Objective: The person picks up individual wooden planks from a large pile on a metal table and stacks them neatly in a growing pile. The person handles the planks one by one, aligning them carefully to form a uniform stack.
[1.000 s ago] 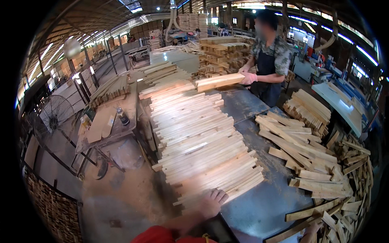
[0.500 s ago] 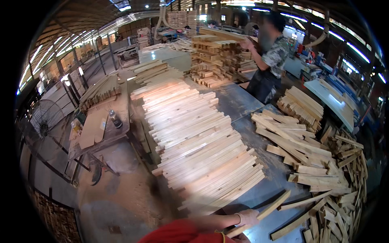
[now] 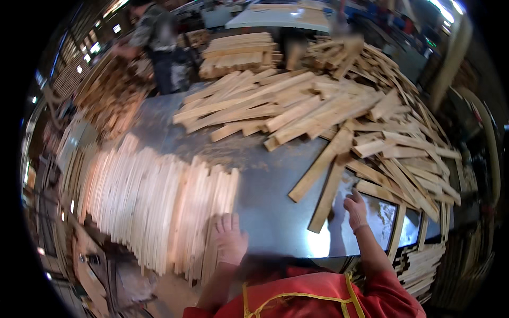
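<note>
My left hand [image 3: 230, 241] lies with its fingers spread against the right end of a row of pale wooden strips [image 3: 154, 206]. These strips sit closely side by side on a grey metal table [image 3: 270, 199]. My right hand [image 3: 356, 212] reaches forward over the table, index finger stretched out, beside the near ends of loose wooden strips [image 3: 376, 191]. Its other fingers look partly curled, and I see nothing held in them. Whether the fingertip touches a strip is hard to tell. The loose strips lie crosswise in a heap [image 3: 297, 111] at the far right.
A neat stack of strips [image 3: 238, 53] stands behind the heap. Far left, a co-worker [image 3: 164, 47] stands beside another wood pile [image 3: 114, 90]. More stacked strips [image 3: 421, 270] sit below the table's right edge. A pale board [image 3: 278, 18] lies at the back.
My view has swung to the right and down. A wooden strip was in my hands before; now my left hand rests against the row and my right hand reaches toward the loose strips.
</note>
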`<state>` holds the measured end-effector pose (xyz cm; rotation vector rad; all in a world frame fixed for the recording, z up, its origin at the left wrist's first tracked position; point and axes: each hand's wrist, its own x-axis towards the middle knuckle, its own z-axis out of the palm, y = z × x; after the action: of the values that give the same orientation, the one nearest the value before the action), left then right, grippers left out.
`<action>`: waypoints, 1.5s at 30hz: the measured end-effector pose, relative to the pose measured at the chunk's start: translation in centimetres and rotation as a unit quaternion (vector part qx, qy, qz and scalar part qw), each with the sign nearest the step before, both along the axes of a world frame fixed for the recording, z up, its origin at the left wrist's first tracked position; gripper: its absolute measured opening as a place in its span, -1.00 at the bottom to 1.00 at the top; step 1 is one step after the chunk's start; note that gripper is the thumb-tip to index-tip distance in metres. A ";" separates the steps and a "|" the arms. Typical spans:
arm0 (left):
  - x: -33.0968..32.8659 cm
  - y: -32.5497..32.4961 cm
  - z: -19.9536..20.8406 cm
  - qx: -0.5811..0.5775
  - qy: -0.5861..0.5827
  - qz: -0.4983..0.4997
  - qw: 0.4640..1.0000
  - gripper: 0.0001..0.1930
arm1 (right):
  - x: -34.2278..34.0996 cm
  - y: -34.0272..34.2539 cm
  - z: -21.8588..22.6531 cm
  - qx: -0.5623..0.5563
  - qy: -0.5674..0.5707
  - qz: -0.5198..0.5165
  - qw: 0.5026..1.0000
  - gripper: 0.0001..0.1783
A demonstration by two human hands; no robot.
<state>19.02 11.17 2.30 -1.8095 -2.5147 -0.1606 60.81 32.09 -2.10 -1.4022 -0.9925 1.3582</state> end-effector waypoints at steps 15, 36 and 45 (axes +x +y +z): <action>19.6 15.6 -3.9 -0.158 -0.469 -0.127 0.860 -0.21 | -3.3 4.1 -0.9 -0.163 0.300 0.025 0.940 -0.49; 2.2 -12.6 -0.8 0.119 -0.082 0.012 0.989 -0.33 | -32.9 -12.8 -0.8 -0.188 0.006 0.539 0.821 -0.29; 4.2 -7.9 3.2 -0.031 -0.099 -0.107 0.989 -0.14 | -13.8 -4.0 -1.8 0.011 -0.157 0.405 0.900 -0.18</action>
<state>23.23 3.22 5.52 -2.1896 -2.4668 -0.2874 47.03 28.05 -3.93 -1.2511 -1.9491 1.7069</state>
